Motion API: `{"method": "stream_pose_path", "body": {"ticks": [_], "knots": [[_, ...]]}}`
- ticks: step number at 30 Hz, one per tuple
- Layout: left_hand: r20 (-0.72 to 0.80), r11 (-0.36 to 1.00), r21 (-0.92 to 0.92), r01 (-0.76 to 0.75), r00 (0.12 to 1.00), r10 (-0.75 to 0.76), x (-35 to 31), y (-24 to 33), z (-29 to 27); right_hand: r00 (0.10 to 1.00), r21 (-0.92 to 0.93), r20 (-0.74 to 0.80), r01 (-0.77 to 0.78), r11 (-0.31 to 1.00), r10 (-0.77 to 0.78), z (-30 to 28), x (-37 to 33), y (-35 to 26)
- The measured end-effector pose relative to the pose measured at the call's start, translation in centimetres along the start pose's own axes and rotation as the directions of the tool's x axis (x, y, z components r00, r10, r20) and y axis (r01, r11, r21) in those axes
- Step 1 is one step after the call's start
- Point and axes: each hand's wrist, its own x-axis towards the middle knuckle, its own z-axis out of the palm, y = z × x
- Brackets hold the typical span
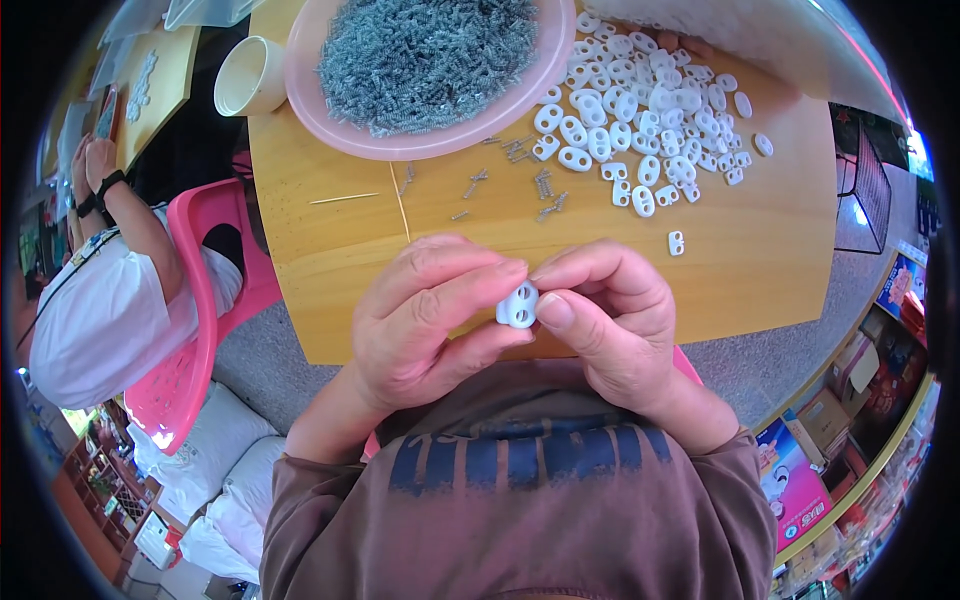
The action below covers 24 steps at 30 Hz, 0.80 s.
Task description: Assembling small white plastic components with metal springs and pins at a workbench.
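Print on two surfaces
White characters [804, 517] mark the magenta panel [790, 485] at lower right; dark blue print [565, 462] across the brown shirt [530, 540] cannot be read.

On my left, a co-worker in a white top [115, 310] sits on a pink plastic chair [207, 300]. Near it I see plump white sacks [212, 440]. On my right are a dark wire basket [864, 197] and a cardboard box [825, 424].

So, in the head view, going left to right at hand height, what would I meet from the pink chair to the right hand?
Pink chair → left hand → white two-holed piece → right hand.
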Motion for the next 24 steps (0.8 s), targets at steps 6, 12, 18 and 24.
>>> {"method": "stream_pose_path", "body": {"ticks": [6, 12, 18, 24], "knots": [[0.001, 1.000, 0.021, 0.019, 1.000, -0.019, -0.1, 0.3, -0.2, 1.000, -0.024, 0.002, 0.005, 1.000, -0.005, 0.2, 0.0, 0.1], [0.013, 0.999, -0.008, 0.032, 0.999, -0.032, 0.1, 0.3, -0.2, 1.000, -0.022, 0.014, 0.006, 1.000, -0.006, 0.2, 0.0, -0.1], [0.056, 0.986, -0.085, 0.145, 0.988, -0.141, 0.9, 0.6, -0.4, 1.000, -0.019, -0.014, 0.022, 1.000, -0.022, 0.3, 0.2, -0.4], [-0.050, 0.998, -0.001, 0.060, 0.997, -0.060, 0.5, 0.2, 0.0, 0.995, -0.029, 0.038, 0.093, 0.995, -0.091, 0.0, 0.5, 0.2]]}}
